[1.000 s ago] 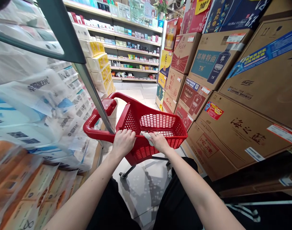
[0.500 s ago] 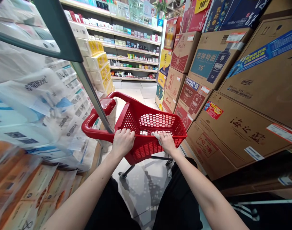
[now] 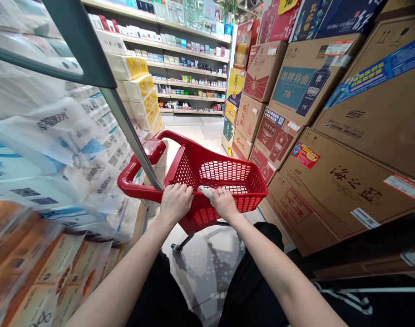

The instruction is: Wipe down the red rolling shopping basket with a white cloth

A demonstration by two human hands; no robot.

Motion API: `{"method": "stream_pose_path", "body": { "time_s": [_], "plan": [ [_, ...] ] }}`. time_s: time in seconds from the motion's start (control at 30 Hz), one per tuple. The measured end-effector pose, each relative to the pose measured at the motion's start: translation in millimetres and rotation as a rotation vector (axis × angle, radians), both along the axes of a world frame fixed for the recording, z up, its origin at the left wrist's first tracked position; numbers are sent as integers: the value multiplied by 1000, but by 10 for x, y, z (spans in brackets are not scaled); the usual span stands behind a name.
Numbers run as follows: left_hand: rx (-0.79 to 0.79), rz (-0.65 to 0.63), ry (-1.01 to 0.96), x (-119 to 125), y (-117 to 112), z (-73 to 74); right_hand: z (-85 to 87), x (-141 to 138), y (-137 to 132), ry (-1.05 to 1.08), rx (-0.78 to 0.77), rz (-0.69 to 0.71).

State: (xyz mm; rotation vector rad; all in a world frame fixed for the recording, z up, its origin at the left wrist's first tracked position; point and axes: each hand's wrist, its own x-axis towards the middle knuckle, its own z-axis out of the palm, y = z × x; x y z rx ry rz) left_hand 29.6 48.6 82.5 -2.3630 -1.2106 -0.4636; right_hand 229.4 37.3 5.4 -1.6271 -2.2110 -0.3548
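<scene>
Red perforated plastic shopping cart stretches far ahead; both hands grip its near rim, left hand bare, right hand clutching a white cloth.

Red shopping cart: one, on wheels; one wheel clearly visible beneath it.
Hands: two, a left hand and a right hand.
White cloth: one.
Cardboard cartons: a stacked wall along one side of the aisle, about a dozen in view; farther ones too small to count.
Wrapped paper-goods packs: many, stacked along the other side; overlapping, number cannot be told.
Far shelf unit: one, about five tiers of small goods, uncountable.
Metal post: one.
</scene>
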Motion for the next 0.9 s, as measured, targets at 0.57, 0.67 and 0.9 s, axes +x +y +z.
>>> {"method": "stream_pose_path", "body": {
  "time_s": [0.57,0.67,0.9],
  "plan": [
    [28,35,37,30,34,-10,-301,847,-178,83,98,-241],
    [27,38,38,20,33,-5,-265,666,-155,101,89,-189],
    [29,20,62,-2,36,10,-190,690,-128,110,34,-15]
  ]
}}
